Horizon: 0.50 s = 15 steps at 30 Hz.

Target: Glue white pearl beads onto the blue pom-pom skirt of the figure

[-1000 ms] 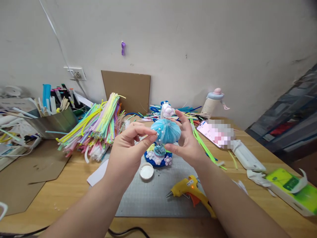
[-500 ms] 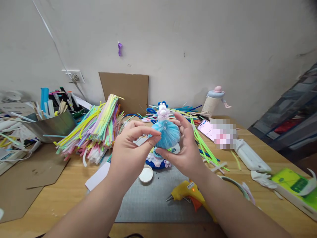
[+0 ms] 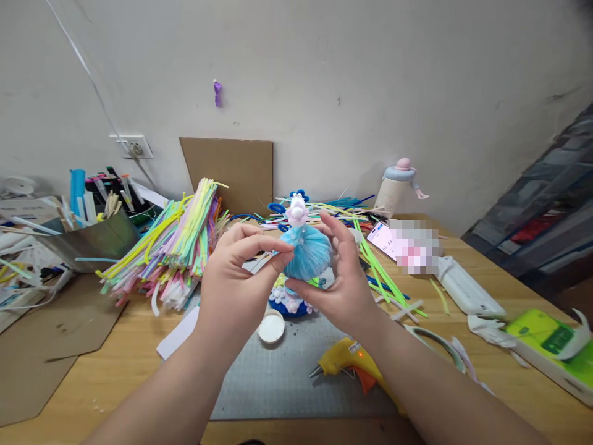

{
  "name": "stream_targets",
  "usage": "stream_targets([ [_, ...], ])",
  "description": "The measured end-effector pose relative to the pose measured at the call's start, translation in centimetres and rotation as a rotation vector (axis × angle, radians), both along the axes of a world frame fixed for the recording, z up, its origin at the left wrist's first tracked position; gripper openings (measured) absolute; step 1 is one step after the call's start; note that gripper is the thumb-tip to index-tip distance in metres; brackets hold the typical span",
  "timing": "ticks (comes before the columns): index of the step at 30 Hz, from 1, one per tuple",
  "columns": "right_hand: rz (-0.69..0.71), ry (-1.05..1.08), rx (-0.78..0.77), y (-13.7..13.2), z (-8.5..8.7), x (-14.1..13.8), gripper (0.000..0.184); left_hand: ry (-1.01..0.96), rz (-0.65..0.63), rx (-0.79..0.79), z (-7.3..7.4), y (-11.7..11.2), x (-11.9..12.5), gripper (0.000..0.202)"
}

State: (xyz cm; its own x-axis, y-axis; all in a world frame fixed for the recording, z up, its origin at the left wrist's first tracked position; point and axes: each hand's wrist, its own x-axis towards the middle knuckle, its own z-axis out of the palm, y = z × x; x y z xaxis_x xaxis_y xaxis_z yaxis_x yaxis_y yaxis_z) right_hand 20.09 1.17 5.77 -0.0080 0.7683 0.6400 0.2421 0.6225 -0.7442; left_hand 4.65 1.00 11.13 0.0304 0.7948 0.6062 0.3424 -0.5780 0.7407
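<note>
A small doll with a fluffy light-blue skirt, pale pink head and dark-blue trim stands upright in front of me. White beads dot its bodice. My right hand curves around the skirt's right side, thumb low at the front, holding it. At the skirt's left front, my left hand pinches thumb and forefinger together; whatever is between the tips is too small to make out. Below the skirt is a dark-blue base with white and pink flower shapes. A round white lid-like dish sits just left of the base.
A yellow glue gun with a lit orange light lies on the grey cutting mat. Bundled pastel pipe cleaners are at left, green strips at right. A phone and a bottle stand farther back.
The view has shifted slightly, so most things appear a little farther left. Both hands keep nearly the same hold around the doll.
</note>
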Motion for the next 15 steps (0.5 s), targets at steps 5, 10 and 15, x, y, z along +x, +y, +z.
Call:
stream_targets([
  [5, 0.008, 0.012, -0.007, 0.02, 0.05, 0.00, 0.090, 0.035, 0.004, 0.020, -0.01, 0.07, 0.02, 0.007],
  [10, 0.017, 0.014, -0.007, -0.04, 0.04, -0.05, 0.091, 0.055, 0.010, 0.016, -0.03, 0.21, 0.13, 0.007],
  [15, 0.011, 0.017, 0.006, -0.06, -0.14, -0.07, 0.092, 0.089, 0.011, 0.027, 0.07, 0.24, 0.16, 0.006],
])
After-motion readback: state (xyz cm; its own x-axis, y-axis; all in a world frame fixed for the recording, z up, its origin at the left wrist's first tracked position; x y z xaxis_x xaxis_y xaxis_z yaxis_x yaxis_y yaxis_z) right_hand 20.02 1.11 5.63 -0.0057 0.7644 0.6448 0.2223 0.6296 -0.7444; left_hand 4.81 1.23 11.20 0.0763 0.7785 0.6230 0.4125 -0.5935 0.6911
